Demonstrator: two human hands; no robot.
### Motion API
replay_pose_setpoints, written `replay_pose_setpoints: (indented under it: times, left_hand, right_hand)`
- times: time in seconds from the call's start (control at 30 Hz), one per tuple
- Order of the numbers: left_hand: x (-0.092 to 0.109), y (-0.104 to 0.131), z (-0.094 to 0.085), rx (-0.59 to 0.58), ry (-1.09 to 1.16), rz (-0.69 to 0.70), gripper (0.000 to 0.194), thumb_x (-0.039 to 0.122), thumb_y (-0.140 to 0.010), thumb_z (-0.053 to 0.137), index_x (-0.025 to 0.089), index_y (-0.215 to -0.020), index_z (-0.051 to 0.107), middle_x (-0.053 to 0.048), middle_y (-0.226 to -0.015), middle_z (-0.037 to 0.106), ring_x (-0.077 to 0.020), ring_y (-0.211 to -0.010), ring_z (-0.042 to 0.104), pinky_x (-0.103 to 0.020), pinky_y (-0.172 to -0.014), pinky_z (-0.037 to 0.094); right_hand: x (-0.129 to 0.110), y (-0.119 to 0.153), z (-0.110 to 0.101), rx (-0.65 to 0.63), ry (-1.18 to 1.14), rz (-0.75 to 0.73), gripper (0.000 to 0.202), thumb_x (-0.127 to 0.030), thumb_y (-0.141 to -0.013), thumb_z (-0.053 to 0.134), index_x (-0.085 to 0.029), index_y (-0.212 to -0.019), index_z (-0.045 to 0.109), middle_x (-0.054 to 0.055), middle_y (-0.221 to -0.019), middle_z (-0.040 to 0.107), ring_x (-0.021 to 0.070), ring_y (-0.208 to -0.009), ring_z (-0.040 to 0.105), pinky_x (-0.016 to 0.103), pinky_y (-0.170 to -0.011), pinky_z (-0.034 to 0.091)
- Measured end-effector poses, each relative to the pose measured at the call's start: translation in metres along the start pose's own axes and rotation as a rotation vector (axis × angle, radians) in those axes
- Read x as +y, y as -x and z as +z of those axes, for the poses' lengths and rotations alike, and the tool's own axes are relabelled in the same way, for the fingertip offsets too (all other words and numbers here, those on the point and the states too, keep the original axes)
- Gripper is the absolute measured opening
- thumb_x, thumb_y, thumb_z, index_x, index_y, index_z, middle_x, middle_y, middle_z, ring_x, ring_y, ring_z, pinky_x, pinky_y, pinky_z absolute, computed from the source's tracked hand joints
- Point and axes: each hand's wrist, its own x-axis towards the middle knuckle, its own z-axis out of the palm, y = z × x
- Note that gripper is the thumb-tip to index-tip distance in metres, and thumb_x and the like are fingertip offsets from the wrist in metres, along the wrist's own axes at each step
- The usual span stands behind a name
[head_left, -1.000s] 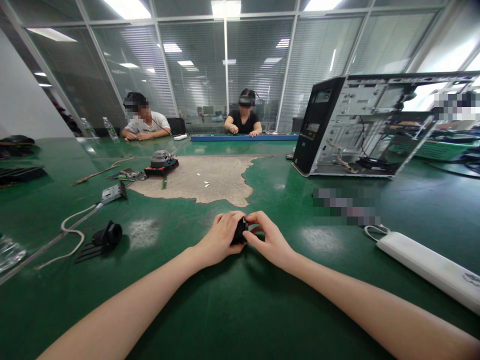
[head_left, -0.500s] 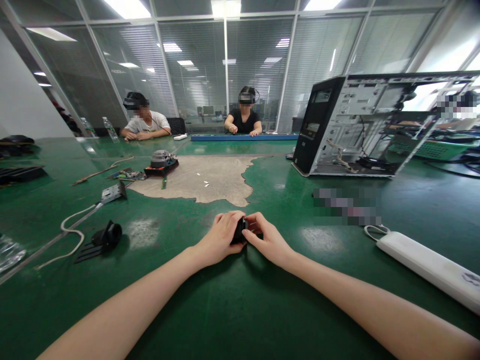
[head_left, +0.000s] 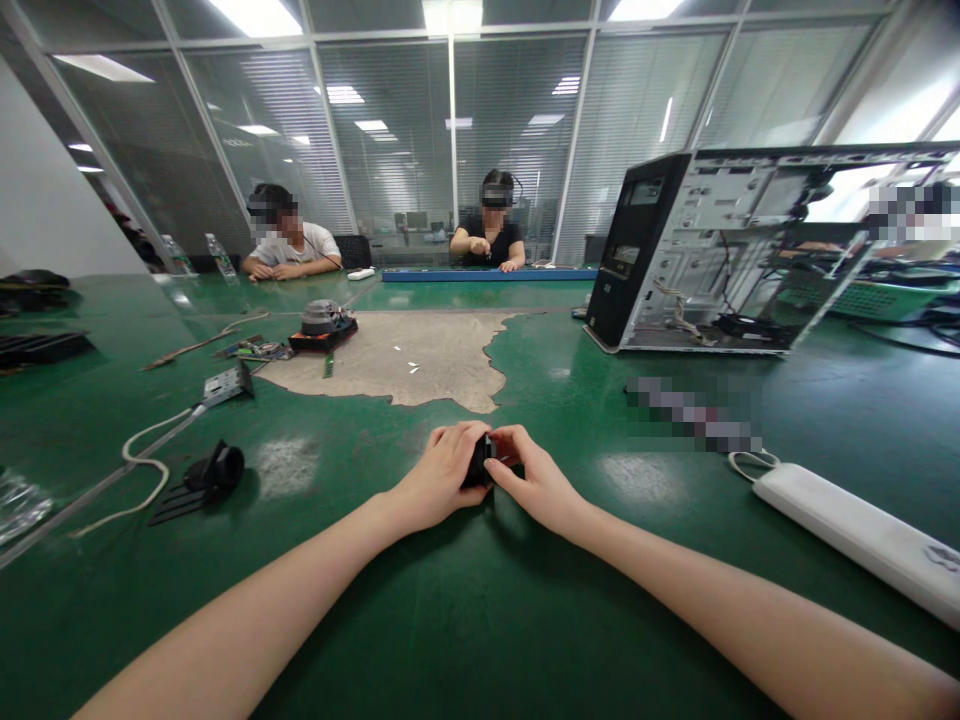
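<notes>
Between my two hands, just above or on the green table, is a small black blocky object (head_left: 481, 462); its kind does not show. My left hand (head_left: 450, 465) wraps over its left side, fingers on top and thumb beneath. From the right, my right hand (head_left: 529, 475) pinches its edge with curled fingers and thumb. Most of the object is hidden behind the fingers. A black plastic part with a round collar and slats (head_left: 206, 475) lies left of my forearm.
An opened computer case (head_left: 637, 260) stands at right, behind a white power strip (head_left: 847, 530). A brown sheet (head_left: 420, 360) lies ahead, with a heatsink fan (head_left: 324, 325) at its left. A metal bracket (head_left: 229, 382) and cable (head_left: 146, 465) lie left. Two people (head_left: 487, 235) sit across.
My hands and the black object look almost unchanged. Across the table, the person in black has raised one hand toward the chest.
</notes>
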Motion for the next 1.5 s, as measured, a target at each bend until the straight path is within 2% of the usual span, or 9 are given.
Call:
replay_pose_setpoints:
  times: [0.13, 0.37, 0.57, 0.73, 0.97, 1.17, 1.33, 1.5]
  left_hand:
    - [0.0008, 0.0002, -0.0007, 0.000, 0.004, 0.002, 0.061, 0.017, -0.067, 0.057, 0.021, -0.119, 0.026, -0.010, -0.118, 0.044, -0.0241, -0.111, 0.041, -0.041, -0.091, 0.029]
    - [0.0005, 0.0006, -0.0009, 0.002, -0.017, 0.016, 0.060, 0.019, -0.070, 0.057, 0.020, -0.120, 0.025, -0.010, -0.118, 0.044, -0.0232, -0.111, 0.040, -0.039, -0.092, 0.029]
    - [-0.0003, 0.0002, 0.0002, 0.006, -0.010, 0.006, 0.059, 0.018, -0.068, 0.058, 0.020, -0.119, 0.027, -0.009, -0.116, 0.045, -0.0227, -0.110, 0.041, -0.039, -0.091, 0.029]
    - [-0.0010, 0.0004, 0.0013, 0.006, -0.009, 0.008, 0.058, 0.018, -0.069, 0.057, 0.020, -0.119, 0.027, -0.009, -0.118, 0.044, -0.0226, -0.111, 0.040, -0.039, -0.092, 0.029]
    - [-0.0009, 0.0005, 0.0013, -0.001, -0.008, 0.010, 0.060, 0.018, -0.069, 0.057, 0.020, -0.120, 0.025, -0.009, -0.118, 0.044, -0.0230, -0.111, 0.039, -0.039, -0.092, 0.029]
    - [-0.0014, 0.0004, 0.0013, 0.005, -0.012, 0.007, 0.060, 0.018, -0.068, 0.058, 0.020, -0.119, 0.026, -0.009, -0.117, 0.045, -0.0226, -0.110, 0.040, -0.039, -0.091, 0.029]
    - [-0.0014, 0.0006, 0.0005, 0.001, -0.010, 0.008, 0.061, 0.017, -0.067, 0.058, 0.020, -0.119, 0.026, -0.009, -0.118, 0.045, -0.0226, -0.110, 0.040, -0.039, -0.092, 0.029]
    - [-0.0004, 0.0008, -0.0001, -0.001, -0.008, 0.010, 0.062, 0.016, -0.067, 0.058, 0.020, -0.120, 0.025, -0.009, -0.118, 0.044, -0.0226, -0.111, 0.039, -0.039, -0.092, 0.029]
  right_hand:
    - [-0.0014, 0.0001, -0.0019, -0.015, 0.025, 0.001, 0.020, -0.019, -0.076, 0.052, -0.019, -0.096, 0.048, 0.002, -0.086, 0.056, 0.0141, -0.077, 0.055, 0.031, -0.073, 0.047]
    - [-0.0001, 0.0013, -0.0017, 0.087, 0.070, -0.116, 0.012, -0.020, -0.077, 0.050, -0.021, -0.090, 0.051, 0.003, -0.091, 0.054, 0.0163, -0.086, 0.052, 0.032, -0.077, 0.045]
    - [0.0003, -0.0002, -0.0003, 0.021, -0.031, -0.017, 0.019, -0.019, -0.078, 0.048, -0.019, -0.097, 0.045, 0.004, -0.092, 0.054, 0.0139, -0.081, 0.055, 0.031, -0.076, 0.047]
    - [-0.0035, -0.0002, -0.0021, -0.039, -0.020, 0.035, 0.019, -0.019, -0.079, 0.047, -0.018, -0.098, 0.047, 0.004, -0.089, 0.056, 0.0143, -0.079, 0.056, 0.032, -0.076, 0.047]
    - [0.0007, 0.0015, -0.0022, 0.080, 0.092, -0.150, 0.015, -0.017, -0.076, 0.051, -0.020, -0.091, 0.050, 0.003, -0.091, 0.052, 0.0163, -0.088, 0.051, 0.032, -0.078, 0.045]
    - [0.0033, 0.0002, 0.0010, 0.060, 0.014, -0.074, 0.020, -0.017, -0.076, 0.050, -0.020, -0.096, 0.046, 0.004, -0.093, 0.052, 0.0146, -0.083, 0.053, 0.031, -0.075, 0.047]
    - [-0.0003, -0.0003, 0.0001, -0.021, -0.030, 0.020, 0.022, -0.018, -0.078, 0.048, -0.018, -0.099, 0.045, 0.004, -0.090, 0.056, 0.0143, -0.080, 0.057, 0.033, -0.076, 0.047]
    - [-0.0021, 0.0011, -0.0023, 0.032, 0.069, -0.080, 0.019, -0.019, -0.075, 0.053, -0.019, -0.093, 0.048, 0.003, -0.089, 0.054, 0.0156, -0.083, 0.054, 0.033, -0.077, 0.046]
